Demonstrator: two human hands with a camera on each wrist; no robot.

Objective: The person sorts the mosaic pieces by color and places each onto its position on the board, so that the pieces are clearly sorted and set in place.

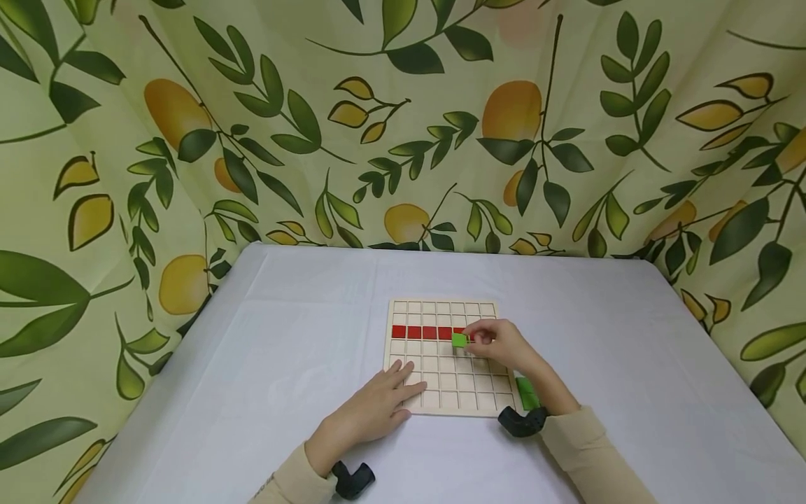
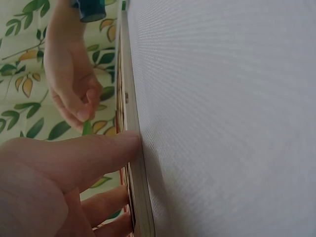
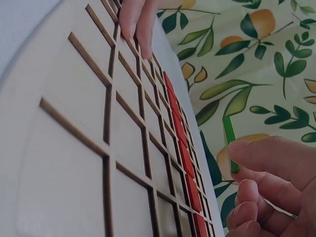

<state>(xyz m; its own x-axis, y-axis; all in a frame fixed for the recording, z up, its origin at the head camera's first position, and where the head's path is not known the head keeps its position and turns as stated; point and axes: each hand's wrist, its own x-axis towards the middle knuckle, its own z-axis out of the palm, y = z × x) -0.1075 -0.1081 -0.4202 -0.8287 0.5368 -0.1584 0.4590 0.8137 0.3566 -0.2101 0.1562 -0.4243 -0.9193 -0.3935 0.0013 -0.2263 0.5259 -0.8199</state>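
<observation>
A pale wooden grid board (image 1: 448, 400) lies on the white cloth, with a row of red square tiles (image 1: 429, 332) across its upper part. My right hand (image 1: 504, 343) pinches a green square tile (image 1: 459, 340) between thumb and fingertips, just below that row; in the right wrist view the tile (image 3: 230, 143) is held edge-on, apart from the board. My left hand (image 1: 376, 402) rests with spread fingers on the board's lower left corner. In the left wrist view its thumb (image 2: 106, 150) lies against the board's edge (image 2: 136, 148).
More green tiles (image 1: 527, 393) lie by the board's right edge, partly hidden under my right forearm. Black wrist devices (image 1: 352, 480) are on both wrists. A leaf-and-fruit patterned curtain (image 1: 403, 140) hangs behind the white table (image 1: 302, 315).
</observation>
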